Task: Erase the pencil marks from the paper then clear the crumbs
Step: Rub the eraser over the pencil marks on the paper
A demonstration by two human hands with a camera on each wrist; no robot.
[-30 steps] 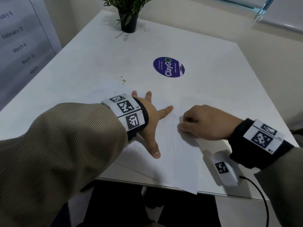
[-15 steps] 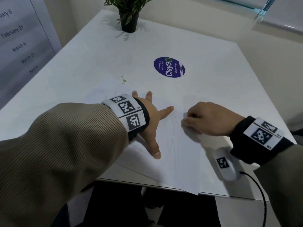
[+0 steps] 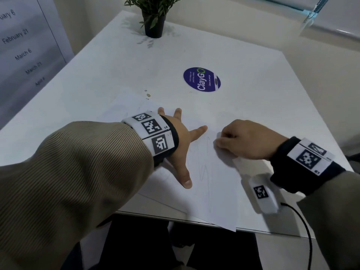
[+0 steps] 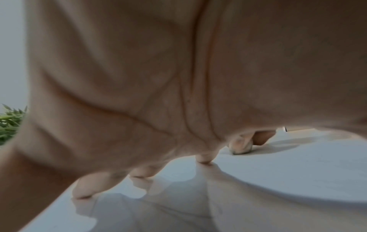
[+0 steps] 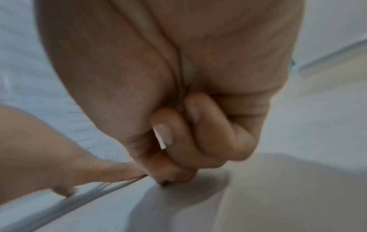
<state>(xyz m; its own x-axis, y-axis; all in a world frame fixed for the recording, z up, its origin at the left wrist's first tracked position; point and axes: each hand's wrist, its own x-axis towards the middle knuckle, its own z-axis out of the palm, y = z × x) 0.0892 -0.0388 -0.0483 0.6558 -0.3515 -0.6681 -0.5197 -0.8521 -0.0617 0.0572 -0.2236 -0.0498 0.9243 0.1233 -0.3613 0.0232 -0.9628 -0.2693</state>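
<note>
A white sheet of paper [image 3: 214,201] with faint pencil scribbles [image 3: 206,172] lies at the near edge of the white table [image 3: 253,84], one corner hanging over it. My left hand [image 3: 187,152] lies flat on the sheet with fingers spread, left of the scribbles; the left wrist view shows its fingertips [image 4: 204,160] pressing down. My right hand [image 3: 220,142] is curled just right of the scribbles. In the right wrist view, its thumb and fingers [image 5: 170,157] pinch a small dark-tipped eraser [image 5: 164,182] against the paper. From the head view the eraser is hidden.
A round purple sticker [image 3: 201,79] is stuck on the table beyond the hands. A potted plant [image 3: 153,22] stands at the far edge. Small specks [image 3: 148,94] lie by the paper's far corner. A white tagged device with a black cable [image 3: 263,193] hangs under my right wrist.
My right hand has shifted slightly right and away, then a little back left, over the scribbles. The left hand and the paper have stayed put.
</note>
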